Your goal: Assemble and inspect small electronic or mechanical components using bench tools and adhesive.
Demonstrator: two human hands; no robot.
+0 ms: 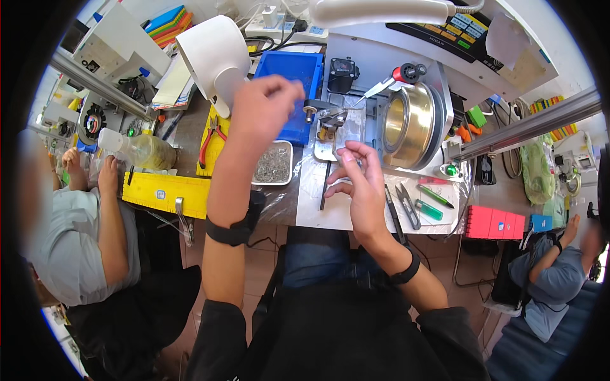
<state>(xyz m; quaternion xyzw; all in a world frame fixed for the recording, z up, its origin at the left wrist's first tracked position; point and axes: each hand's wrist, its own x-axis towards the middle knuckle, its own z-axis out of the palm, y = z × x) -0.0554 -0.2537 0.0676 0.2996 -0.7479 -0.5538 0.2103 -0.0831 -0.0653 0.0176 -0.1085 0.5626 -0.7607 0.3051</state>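
As the metal fixture (332, 119) stands in front of the machine (372, 51), just past the R hand (362, 190), prob. best to steady that wrist, seat any pc square & keep fingertips clear of the white pointed tool (379, 87). Hands are apart: R half-curled, L hand (260, 108) blurred, fingers bent nr the blue tray (304, 66); can't tell if either grips anything.
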